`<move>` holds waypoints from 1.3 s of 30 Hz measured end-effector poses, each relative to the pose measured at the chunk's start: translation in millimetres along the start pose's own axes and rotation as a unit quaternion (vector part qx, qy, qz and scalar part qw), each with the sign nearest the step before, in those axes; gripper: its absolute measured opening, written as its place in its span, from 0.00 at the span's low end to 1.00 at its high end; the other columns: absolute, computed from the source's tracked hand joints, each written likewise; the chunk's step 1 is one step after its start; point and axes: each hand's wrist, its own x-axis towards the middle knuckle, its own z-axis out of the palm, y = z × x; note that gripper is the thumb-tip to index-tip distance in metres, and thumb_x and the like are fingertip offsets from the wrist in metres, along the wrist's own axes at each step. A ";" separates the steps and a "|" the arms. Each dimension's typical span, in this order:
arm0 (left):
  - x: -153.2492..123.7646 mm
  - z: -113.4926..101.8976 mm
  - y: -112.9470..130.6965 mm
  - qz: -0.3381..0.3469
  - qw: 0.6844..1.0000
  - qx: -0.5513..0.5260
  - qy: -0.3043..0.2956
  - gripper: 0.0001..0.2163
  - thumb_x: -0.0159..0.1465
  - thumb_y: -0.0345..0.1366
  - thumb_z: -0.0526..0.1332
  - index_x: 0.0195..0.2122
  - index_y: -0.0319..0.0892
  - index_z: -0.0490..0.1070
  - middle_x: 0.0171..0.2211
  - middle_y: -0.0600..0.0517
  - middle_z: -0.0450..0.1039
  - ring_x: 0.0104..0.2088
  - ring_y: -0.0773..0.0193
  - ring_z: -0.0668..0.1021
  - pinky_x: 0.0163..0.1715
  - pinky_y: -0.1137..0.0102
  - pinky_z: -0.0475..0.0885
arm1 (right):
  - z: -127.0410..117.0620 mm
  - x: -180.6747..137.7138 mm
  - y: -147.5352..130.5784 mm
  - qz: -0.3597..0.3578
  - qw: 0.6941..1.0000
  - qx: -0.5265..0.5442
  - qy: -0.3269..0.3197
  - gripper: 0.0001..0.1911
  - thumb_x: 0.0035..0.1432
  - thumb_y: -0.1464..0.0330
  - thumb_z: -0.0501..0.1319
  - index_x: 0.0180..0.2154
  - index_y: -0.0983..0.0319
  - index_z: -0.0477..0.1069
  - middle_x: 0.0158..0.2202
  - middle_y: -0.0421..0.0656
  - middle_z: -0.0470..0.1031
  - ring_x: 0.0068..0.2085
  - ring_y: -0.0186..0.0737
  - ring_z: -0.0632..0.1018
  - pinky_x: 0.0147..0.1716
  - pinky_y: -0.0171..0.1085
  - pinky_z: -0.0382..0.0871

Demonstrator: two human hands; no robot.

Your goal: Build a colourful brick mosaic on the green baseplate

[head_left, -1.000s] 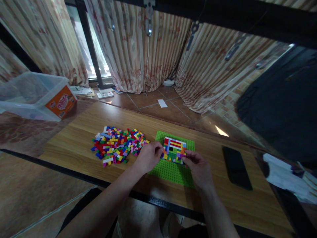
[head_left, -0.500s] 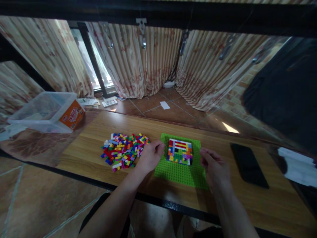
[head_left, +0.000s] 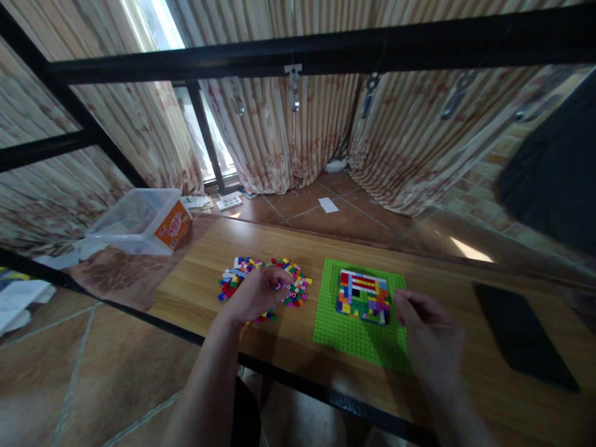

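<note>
My left hand [head_left: 259,293] hovers over a loose heap of small coloured toy bricks [head_left: 298,280], covering its middle. Its thumb and forefinger are apart, with bricks showing between and beyond them. On a green studded baseplate [head_left: 333,332] sits a flat, roughly square block of multicoloured bricks [head_left: 363,297], with red and white stripes and a dark gap. My right hand [head_left: 428,329] is beside the baseplate's right edge, thumb and fingers pressed together. Whatever its fingertips may hold is too small to make out.
A black phone-like slab [head_left: 524,335] lies on the wooden table [head_left: 200,298] at the right. Beyond the left end stands a clear plastic box [head_left: 139,217] with an orange label. A black metal bar [head_left: 326,57] crosses above the far side, before curtains [head_left: 279,143].
My left hand has moved left from the baseplate's edge to over the brick heap. My right hand stays by the baseplate's right side. The camera view has shifted left.
</note>
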 end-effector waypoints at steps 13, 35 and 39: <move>6.5 34.6 8.2 0.076 0.965 0.249 -0.029 0.07 0.56 0.28 0.64 0.34 0.44 0.78 0.39 0.48 0.76 0.43 0.56 0.77 0.49 0.63 0.71 | 9.9 -13.5 5.4 -0.058 0.995 -0.029 -0.076 0.12 0.51 0.57 0.68 0.32 0.59 0.79 0.33 0.43 0.81 0.34 0.43 0.79 0.37 0.41 0.73; 16.1 45.1 13.9 0.094 0.958 0.270 0.007 0.08 0.61 0.26 0.58 0.29 0.42 0.74 0.34 0.47 0.75 0.39 0.58 0.76 0.41 0.65 0.69 | 6.7 -10.7 1.2 -0.078 0.993 0.003 -0.093 0.10 0.54 0.60 0.67 0.32 0.59 0.79 0.30 0.41 0.79 0.32 0.38 0.77 0.33 0.37 0.69; 17.2 50.5 16.4 0.077 0.991 0.110 0.015 0.06 0.63 0.30 0.58 0.32 0.42 0.74 0.31 0.51 0.74 0.33 0.63 0.75 0.35 0.70 0.68 | 5.1 -8.9 1.2 -0.083 0.992 0.000 -0.091 0.09 0.55 0.60 0.66 0.32 0.59 0.78 0.29 0.40 0.78 0.30 0.38 0.76 0.31 0.36 0.68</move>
